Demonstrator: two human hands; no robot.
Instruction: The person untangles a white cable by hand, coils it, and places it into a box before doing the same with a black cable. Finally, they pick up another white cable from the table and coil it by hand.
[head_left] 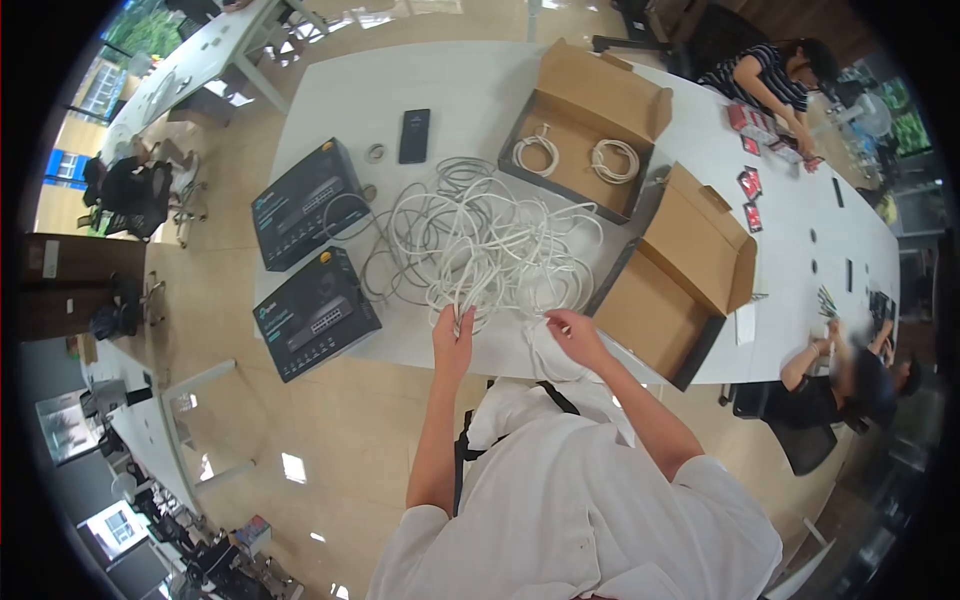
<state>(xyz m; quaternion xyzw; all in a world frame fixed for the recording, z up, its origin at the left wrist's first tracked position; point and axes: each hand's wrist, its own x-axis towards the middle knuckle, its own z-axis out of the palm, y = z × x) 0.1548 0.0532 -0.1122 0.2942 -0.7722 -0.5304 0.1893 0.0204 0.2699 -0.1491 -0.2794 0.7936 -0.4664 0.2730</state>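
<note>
A large tangle of white and grey network cables (pixel 480 240) spreads over the middle of the white table. At its near edge, my left hand (pixel 454 338) is closed around several white strands. My right hand (pixel 578 338) is pinched on a white cable (pixel 541 345) to the right, part of which hangs in loops over the table's front edge. Behind the tangle, an open cardboard box (pixel 560 120) holds two coiled white cables, a left coil (pixel 535 152) and a right coil (pixel 614 160). Close to my right hand lies another open cardboard box (pixel 660 300) with a bare bottom.
Two dark product boxes, one farther (pixel 310 205) and one nearer (pixel 318 315), lie on the left. A phone (pixel 414 136) and a tape roll (pixel 375 152) are behind the cables. Co-workers sit at the right, one near red packets (pixel 750 183).
</note>
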